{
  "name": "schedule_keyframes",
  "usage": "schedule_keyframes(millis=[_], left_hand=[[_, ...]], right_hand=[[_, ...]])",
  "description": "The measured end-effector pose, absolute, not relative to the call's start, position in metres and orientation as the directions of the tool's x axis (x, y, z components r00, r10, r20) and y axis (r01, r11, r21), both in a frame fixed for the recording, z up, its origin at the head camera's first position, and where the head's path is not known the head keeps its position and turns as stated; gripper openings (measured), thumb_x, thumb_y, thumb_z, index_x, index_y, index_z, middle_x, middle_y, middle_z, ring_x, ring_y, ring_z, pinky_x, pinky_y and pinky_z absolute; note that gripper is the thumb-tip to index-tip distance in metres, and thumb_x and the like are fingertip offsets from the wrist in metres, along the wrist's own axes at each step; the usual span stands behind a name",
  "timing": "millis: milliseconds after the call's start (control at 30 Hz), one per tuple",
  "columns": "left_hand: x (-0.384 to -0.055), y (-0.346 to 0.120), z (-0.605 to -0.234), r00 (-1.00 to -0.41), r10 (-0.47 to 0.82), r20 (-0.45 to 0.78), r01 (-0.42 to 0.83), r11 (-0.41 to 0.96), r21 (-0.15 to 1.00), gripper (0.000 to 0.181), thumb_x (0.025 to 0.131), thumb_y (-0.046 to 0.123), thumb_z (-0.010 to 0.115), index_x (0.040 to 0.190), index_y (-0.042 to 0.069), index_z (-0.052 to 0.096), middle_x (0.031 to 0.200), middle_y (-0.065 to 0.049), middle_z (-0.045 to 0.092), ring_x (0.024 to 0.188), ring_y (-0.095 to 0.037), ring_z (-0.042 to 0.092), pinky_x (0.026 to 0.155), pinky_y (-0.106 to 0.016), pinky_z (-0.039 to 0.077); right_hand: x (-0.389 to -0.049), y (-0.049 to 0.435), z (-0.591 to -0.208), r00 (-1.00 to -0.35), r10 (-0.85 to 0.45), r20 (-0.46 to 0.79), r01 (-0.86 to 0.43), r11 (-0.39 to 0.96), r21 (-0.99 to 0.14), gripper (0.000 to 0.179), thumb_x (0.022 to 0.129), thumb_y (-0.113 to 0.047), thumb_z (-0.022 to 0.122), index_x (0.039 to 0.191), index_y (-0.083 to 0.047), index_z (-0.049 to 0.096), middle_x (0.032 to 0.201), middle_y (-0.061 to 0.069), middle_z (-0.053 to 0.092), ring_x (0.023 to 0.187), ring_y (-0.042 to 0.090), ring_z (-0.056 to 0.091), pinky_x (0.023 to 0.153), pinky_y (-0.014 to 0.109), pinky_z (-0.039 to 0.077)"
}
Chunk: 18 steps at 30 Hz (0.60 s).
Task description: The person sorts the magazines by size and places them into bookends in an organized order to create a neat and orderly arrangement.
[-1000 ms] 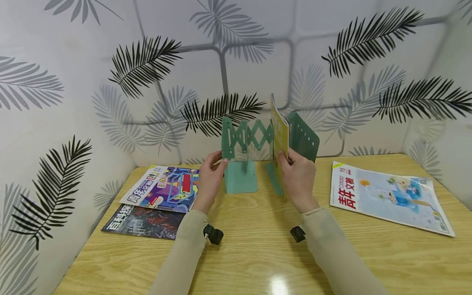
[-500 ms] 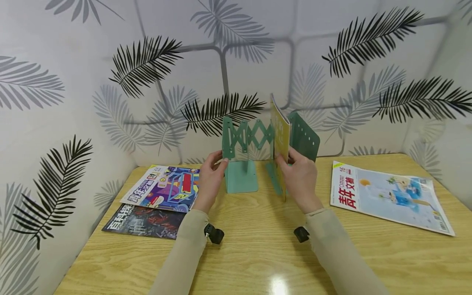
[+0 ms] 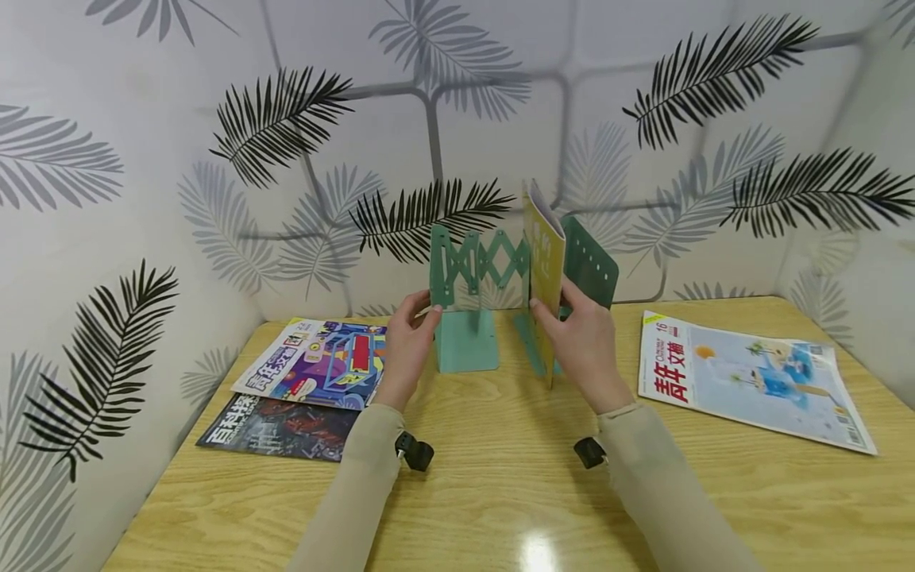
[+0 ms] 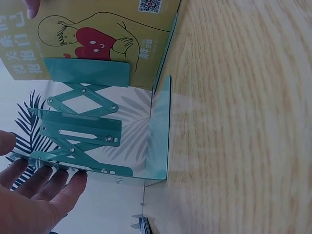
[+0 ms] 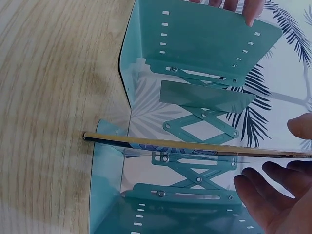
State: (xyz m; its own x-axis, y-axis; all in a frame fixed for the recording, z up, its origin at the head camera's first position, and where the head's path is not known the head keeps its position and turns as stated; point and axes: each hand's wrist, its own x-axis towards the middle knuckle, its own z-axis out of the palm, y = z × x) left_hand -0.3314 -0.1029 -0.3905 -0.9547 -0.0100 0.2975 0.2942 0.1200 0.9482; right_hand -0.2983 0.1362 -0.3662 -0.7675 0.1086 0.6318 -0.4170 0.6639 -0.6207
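A green expandable bookend (image 3: 468,342) with crisscross lattice bars stands near the wall. My left hand (image 3: 409,345) grips its left end plate (image 4: 97,171), thumb on the inner face and fingers along the outer one. My right hand (image 3: 589,345) pinches a yellow magazine (image 3: 546,270) between thumb and fingers. The magazine stands upright among the lattice sections, its lower edge (image 5: 92,137) at the base plate on the right. A drawn figure with a red heart (image 4: 97,44) shows on its cover. The bookend's right end plate (image 3: 592,266) rises behind the right hand.
On the left of the wooden table (image 3: 486,477) lie a purple magazine (image 3: 322,361) and, partly under it, a dark one (image 3: 286,429). A white magazine with a blue picture (image 3: 758,377) lies at the right. A leaf-patterned wall (image 3: 493,143) stands close behind.
The yellow magazine has turned slightly, its near edge shifting right, and my right hand has moved a little right with it. My left hand stays on the end plate.
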Motion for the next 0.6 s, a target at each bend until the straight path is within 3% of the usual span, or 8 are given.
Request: schedule_keyframes(millis=[367,600], left_hand=[[-0.3306,-0.1025,-0.39,-0.957,-0.016,0.291,0.287,0.123,0.95,0.039,0.101,0.026,0.057,0.139,0.015,0.053,0.137,-0.003,0.054,0.121,-0.021,0.054,0.1,-0.041,0.046],[-0.3306,-0.102,-0.3893,-0.957,-0.011,0.29,0.287,0.118,0.951,0.039,0.101,0.026,0.057,0.139,0.015,0.053,0.138,-0.003,0.053,0.121,-0.021,0.054,0.1,-0.04,0.046]], right_hand=[[-0.2964,0.1397,-0.365,-0.804,0.109,0.584,-0.39,0.644,-0.658,0.049,0.094,-0.029,0.069,0.137,-0.011,0.057,0.111,0.016,0.07,0.086,0.031,0.069,0.067,0.046,0.056],[-0.2961,0.1405,-0.3668,-0.797,0.124,0.59,-0.383,0.652,-0.655,0.032,0.097,-0.015,0.058,0.128,-0.007,0.064,0.106,0.016,0.072,0.084,0.027,0.071,0.064,0.044,0.057]])
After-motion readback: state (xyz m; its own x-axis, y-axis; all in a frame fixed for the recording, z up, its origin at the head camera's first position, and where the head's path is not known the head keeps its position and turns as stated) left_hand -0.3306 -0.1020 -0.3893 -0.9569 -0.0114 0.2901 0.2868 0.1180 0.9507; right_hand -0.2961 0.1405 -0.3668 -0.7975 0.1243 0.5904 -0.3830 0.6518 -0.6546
